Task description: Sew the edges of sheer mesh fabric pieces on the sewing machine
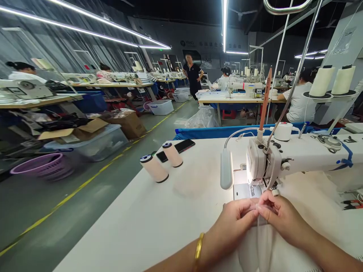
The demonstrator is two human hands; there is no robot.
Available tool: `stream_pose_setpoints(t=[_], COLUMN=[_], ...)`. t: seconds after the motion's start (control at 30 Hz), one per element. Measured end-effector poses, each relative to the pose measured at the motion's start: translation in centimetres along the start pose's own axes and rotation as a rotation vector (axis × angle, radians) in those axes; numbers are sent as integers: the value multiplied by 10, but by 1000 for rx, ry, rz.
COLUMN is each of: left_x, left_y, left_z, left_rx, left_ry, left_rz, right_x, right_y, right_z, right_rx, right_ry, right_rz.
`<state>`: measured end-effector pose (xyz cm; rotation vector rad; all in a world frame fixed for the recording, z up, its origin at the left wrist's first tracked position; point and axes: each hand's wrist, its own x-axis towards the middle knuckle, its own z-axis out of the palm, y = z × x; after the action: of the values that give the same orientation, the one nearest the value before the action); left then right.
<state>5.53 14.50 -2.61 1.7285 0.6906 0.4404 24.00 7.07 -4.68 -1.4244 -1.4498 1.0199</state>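
Both hands meet just in front of the needle area of a white sewing machine (256, 162). My left hand (236, 219), with a gold bangle at its wrist, pinches a thin, sheer pale fabric (255, 249) between thumb and fingers. Close against it, my right hand (286, 217) is closed on the same fabric, thumb and fingertips together. From the fingers the cloth hangs down toward the table's front edge. The metal needle plate (241, 191) shows just beyond the fingertips. A small lamp (226, 170) lights this spot from the left.
Two pale thread cones (154, 169) and a dark phone (184, 146) lie on the white table (136, 226). Red-handled snips (352, 204) rest at the right. Thread cones (320, 81) stand on a rack. Beyond a yellow-lined aisle, a person (193, 75) stands among sewing stations.
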Motion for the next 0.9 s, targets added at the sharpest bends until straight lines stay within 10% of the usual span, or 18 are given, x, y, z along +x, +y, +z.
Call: stream_pose_setpoints(t=[0.23, 0.9], left_x=[0, 2], left_y=[-1, 3], left_z=[5, 7], left_rx=[129, -96], left_ry=[241, 178], left_rz=[21, -77], right_x=[-1, -4], right_y=[-4, -8], right_z=[2, 5], right_rx=[-50, -206], right_ry=[19, 126], right_rz=[-29, -89])
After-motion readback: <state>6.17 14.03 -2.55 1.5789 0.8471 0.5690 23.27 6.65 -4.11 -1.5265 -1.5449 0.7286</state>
